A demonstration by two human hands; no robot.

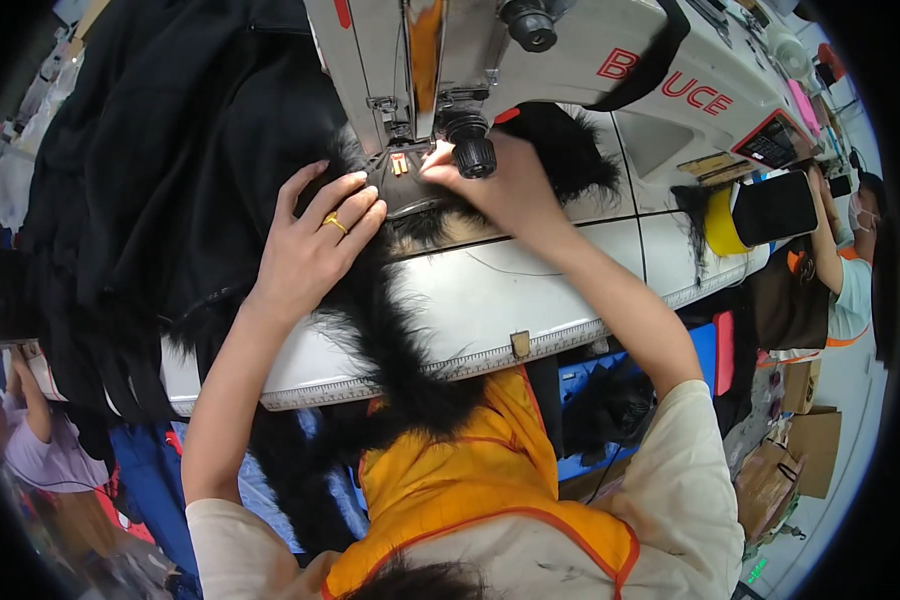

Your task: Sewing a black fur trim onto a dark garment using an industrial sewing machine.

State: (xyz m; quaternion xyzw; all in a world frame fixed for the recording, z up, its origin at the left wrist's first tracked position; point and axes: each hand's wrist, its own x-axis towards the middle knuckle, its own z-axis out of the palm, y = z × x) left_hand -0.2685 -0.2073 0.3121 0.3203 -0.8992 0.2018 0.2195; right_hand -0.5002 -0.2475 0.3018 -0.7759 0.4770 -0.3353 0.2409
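Note:
A white sewing machine stands on a white table. A long strip of black fur trim runs from my lap up to the needle area. My left hand, with a gold ring, lies flat on the fur and on the black garment, pressing them down just left of the presser foot. My right hand reaches under the machine head, fingers pinching the fur right beside the needle. More fur sticks out behind the right hand.
A large heap of black fabric covers the table's left side. A ruler strip runs along the table's front edge. A yellow-and-black roll lies at right. Another person in an orange vest sits at far right; one more is at lower left. Cardboard boxes stand on the floor.

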